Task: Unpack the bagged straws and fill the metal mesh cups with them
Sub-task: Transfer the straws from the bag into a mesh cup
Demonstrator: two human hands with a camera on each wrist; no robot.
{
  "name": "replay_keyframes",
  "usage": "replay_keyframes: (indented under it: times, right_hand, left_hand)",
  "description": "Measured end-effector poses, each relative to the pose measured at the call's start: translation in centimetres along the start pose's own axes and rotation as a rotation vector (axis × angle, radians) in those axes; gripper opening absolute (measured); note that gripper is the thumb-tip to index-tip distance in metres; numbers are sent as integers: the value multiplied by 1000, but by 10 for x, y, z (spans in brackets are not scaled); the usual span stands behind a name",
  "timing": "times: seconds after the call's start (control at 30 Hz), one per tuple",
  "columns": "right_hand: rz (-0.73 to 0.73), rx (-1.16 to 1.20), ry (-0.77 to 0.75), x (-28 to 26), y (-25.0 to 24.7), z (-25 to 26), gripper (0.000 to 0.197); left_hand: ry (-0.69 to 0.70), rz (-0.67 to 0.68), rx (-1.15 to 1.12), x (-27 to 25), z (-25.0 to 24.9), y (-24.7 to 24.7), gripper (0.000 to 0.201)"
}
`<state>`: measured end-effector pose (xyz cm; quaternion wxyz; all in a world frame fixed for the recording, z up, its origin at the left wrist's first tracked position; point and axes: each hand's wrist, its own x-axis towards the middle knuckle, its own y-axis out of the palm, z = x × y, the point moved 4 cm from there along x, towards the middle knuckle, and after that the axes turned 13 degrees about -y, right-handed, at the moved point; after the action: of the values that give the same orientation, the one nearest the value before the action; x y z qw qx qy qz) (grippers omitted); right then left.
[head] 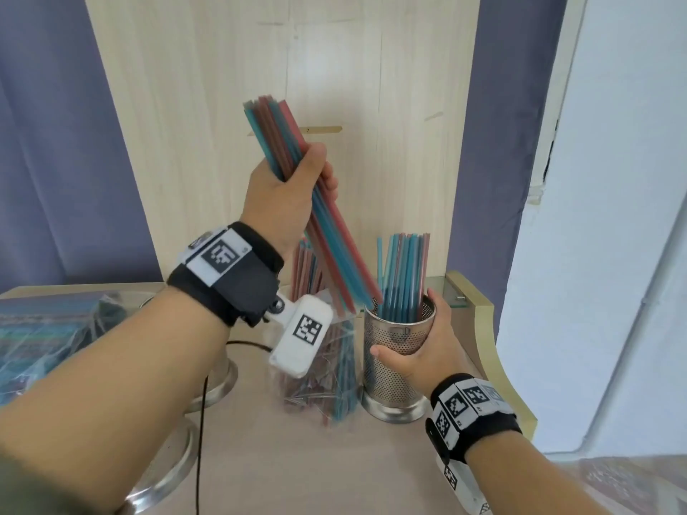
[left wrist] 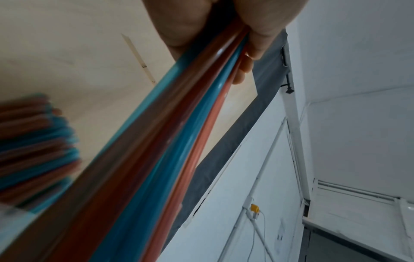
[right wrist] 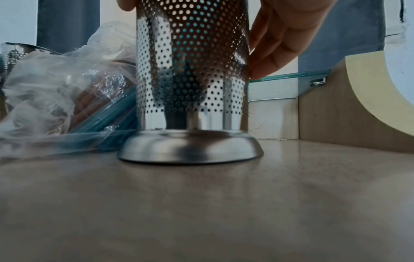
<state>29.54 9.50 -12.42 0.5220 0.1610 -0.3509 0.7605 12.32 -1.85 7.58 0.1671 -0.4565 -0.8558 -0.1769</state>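
Head view: left hand [head: 286, 195] clenched round a tilted straw bundle [head: 297, 187], lower ends at the rim of the mesh cup [head: 399, 351]; right hand [head: 420, 347] wraps the cup.
Left wrist: fingers [left wrist: 257, 35] clamp straws.
Right wrist: cup upright on table [right wrist: 201, 203], straw bag [right wrist: 67, 99] beside

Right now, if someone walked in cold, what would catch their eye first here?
The slanted bundle of red and blue straws held in the left hand, its lower end at the rim of the metal mesh cup. The right hand grips that cup, already holding upright straws.
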Motion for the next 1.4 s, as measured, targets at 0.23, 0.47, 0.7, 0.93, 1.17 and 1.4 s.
replay_keyframes:
  times: [0.23, 0.47, 0.7, 0.93, 1.17, 1.4]
  right_hand:
    - [17, -41, 25, -1, -1, -3, 114]
    - [-9, 32, 7, -1, 4, -5, 110]
    - [-8, 19, -11, 0, 4, -9, 106]
    - [-3, 37, -28, 1, 5, -10, 106]
    - [-1, 33, -14, 1, 4, -8, 106]
    - [-4, 34, -10, 0, 2, -4, 99]
  left_hand:
    - [-70, -53, 44, 19, 40, 42, 28]
    - [-155, -98, 294, 15, 101, 56, 28]
    - [-277, 36, 506, 7, 146, 56, 73]
    - [-238, 230, 529, -2, 146, 61, 92]
    - [-303, 260, 562, 15, 156, 62, 89]
    - [-263, 160, 501, 9, 146, 56, 111]
